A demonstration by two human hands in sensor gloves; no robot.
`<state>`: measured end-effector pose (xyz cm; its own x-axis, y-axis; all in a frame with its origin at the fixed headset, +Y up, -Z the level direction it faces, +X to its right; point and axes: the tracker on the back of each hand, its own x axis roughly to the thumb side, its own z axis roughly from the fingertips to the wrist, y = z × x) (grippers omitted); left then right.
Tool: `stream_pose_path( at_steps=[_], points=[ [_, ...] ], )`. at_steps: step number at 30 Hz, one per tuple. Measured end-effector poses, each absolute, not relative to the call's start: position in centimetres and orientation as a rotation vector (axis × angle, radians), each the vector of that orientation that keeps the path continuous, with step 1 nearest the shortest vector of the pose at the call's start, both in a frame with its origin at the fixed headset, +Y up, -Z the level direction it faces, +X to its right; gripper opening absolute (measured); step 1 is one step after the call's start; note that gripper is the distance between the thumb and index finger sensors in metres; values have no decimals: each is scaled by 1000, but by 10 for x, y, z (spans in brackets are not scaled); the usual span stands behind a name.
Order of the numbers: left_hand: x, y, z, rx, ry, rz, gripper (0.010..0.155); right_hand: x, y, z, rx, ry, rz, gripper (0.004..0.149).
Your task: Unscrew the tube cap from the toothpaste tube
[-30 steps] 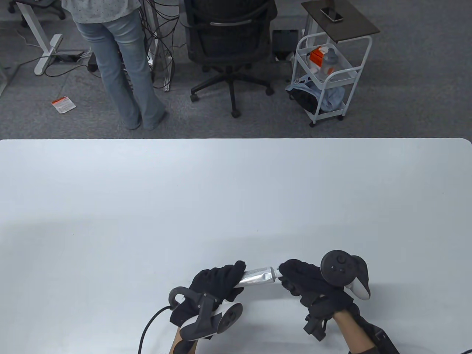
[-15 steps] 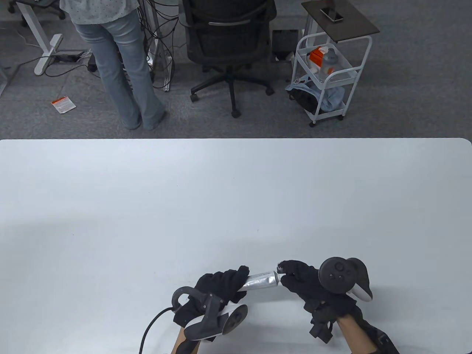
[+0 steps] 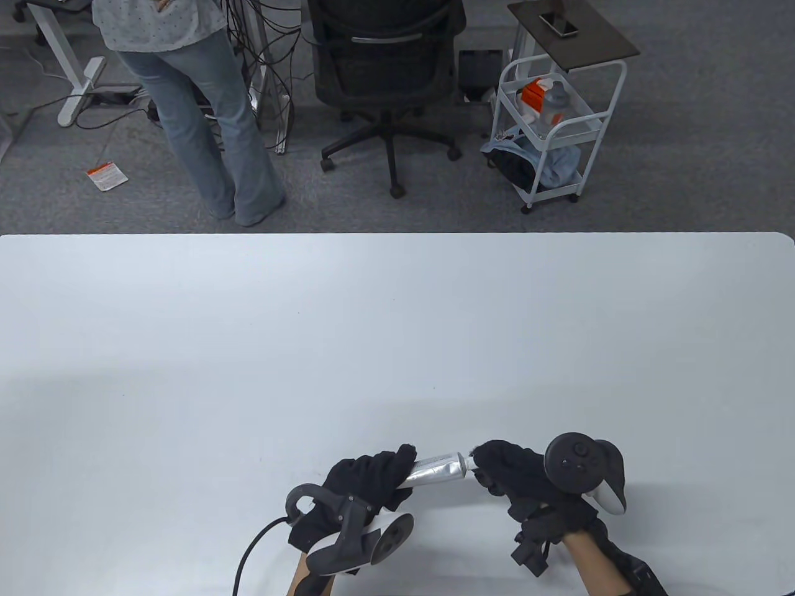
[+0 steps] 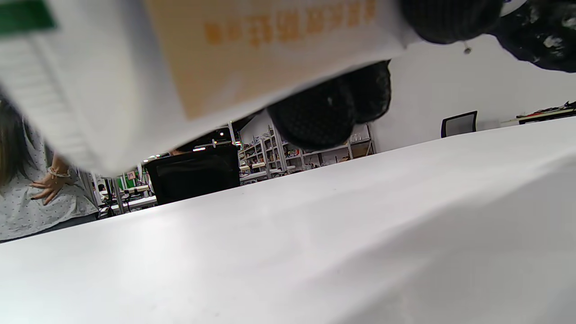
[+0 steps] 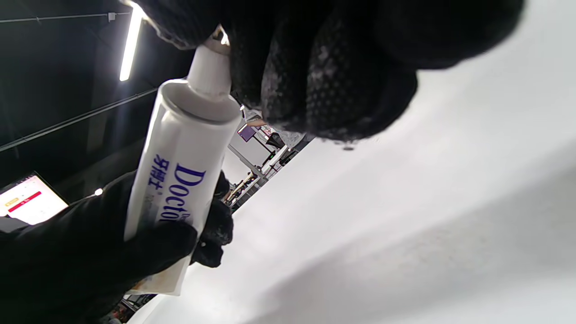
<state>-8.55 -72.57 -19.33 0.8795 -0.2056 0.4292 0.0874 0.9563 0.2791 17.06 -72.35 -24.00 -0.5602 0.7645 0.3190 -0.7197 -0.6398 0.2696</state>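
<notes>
A silver-white toothpaste tube is held level just above the white table near its front edge. My left hand grips the tube's tail end. My right hand pinches the white cap at the tube's right end. In the right wrist view the tube with blue lettering runs down from my right fingers around the cap into my left hand. In the left wrist view the tube's flat end fills the top, with my left fingertips below it.
The table's far edge is at mid-frame. Beyond it stand a person, a black office chair and a white cart. A cable trails from my left tracker.
My right hand has turned slightly about the cap, its tracker shifting a little right. The tube and left hand have stayed nearly in place. The person in the background has stepped.
</notes>
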Motion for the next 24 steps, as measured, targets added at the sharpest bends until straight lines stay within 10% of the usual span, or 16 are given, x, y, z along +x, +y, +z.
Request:
stream_pose_path(
  at_steps=[12,24],
  points=[
    [-90,-723,-194,265,-427,-225,69,175,-729,-242,545,124,2232,66],
    [-85,-722,-192,264,-451,-209,68,170,-730,-241,551,167,2205,46]
  ],
)
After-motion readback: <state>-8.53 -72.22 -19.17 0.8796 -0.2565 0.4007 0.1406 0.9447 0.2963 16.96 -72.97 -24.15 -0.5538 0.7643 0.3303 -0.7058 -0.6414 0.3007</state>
